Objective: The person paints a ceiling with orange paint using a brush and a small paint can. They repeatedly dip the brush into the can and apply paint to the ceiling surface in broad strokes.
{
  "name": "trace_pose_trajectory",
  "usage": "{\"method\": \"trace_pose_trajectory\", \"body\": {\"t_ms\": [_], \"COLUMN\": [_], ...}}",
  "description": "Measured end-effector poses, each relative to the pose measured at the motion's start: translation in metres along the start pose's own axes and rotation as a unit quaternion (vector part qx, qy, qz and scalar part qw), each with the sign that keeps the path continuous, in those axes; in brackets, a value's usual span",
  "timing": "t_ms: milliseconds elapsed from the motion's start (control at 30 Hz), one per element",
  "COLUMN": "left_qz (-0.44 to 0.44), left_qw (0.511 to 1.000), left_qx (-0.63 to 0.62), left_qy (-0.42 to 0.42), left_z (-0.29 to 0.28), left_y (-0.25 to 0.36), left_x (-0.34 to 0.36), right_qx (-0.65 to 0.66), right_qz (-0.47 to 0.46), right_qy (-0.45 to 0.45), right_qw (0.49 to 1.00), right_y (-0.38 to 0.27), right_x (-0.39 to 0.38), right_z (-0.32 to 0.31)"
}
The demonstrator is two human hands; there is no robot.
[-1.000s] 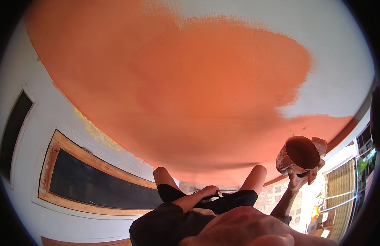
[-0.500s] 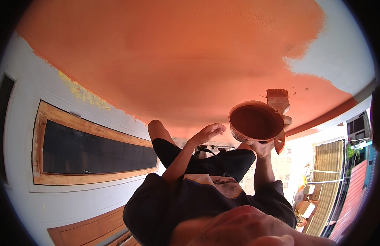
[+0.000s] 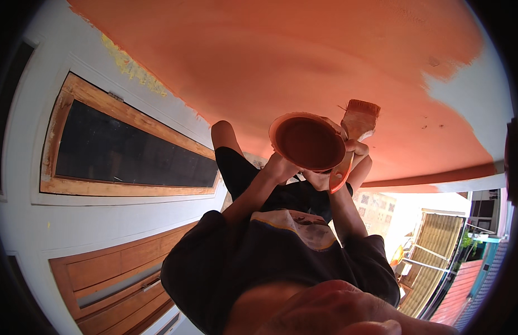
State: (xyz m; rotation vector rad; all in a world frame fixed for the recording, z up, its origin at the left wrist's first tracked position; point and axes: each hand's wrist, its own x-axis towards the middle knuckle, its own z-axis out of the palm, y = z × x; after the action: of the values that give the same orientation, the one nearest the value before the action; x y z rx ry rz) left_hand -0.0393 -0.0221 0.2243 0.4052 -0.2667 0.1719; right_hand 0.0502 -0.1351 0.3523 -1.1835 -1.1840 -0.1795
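A round paint pot, smeared with reddish-brown paint inside and along its rim, is held in front of my knees. My left hand grips its near left side, with the fingers mostly hidden by the pot. On the other side my right hand supports the pot and also clasps a wide flat paintbrush. The brush stands beside the pot's right rim, its paint-coated bristles pointing up and its orange handle pointing down toward me.
Ahead is a wall coated mostly in orange, with a pale uncoated patch at the right. A wood-framed dark window and a wooden door are at my left. A bamboo blind hangs at the right.
The pot and brush have moved left and closer to me. My left hand, earlier free and apart from the pot, has come to its side. The view has tilted.
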Motion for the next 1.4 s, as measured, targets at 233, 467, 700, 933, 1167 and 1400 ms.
{"method": "trace_pose_trajectory", "body": {"t_ms": [233, 467, 700, 933, 1167, 1400], "left_qz": [0.068, 0.097, 0.062, 0.010, -0.026, -0.037], "left_qw": [0.996, 0.980, 0.993, 0.986, 0.981, 0.976], "left_qx": [-0.059, 0.115, -0.069, -0.124, -0.163, -0.162], "left_qy": [0.005, 0.130, 0.075, 0.108, 0.105, 0.139], "left_z": [0.021, 0.026, 0.027, 0.017, -0.017, -0.030], "left_y": [-0.006, -0.008, -0.003, 0.001, -0.005, -0.022], "left_x": [-0.003, -0.006, -0.001, 0.002, 0.007, 0.008], "right_qx": [-0.001, 0.085, 0.030, 0.001, 0.099, 0.175], "right_qz": [-0.004, 0.008, -0.063, 0.008, 0.135, 0.126], "right_qy": [-0.031, -0.046, -0.056, -0.005, 0.029, -0.038], "right_qw": [1.000, 0.995, 0.996, 1.000, 0.985, 0.976], "right_y": [-0.005, -0.003, 0.005, 0.005, -0.033, -0.058], "right_x": [-0.001, 0.000, -0.003, -0.010, 0.002, 0.039], "right_z": [0.009, 0.017, -0.004, -0.036, -0.085, -0.105]}}
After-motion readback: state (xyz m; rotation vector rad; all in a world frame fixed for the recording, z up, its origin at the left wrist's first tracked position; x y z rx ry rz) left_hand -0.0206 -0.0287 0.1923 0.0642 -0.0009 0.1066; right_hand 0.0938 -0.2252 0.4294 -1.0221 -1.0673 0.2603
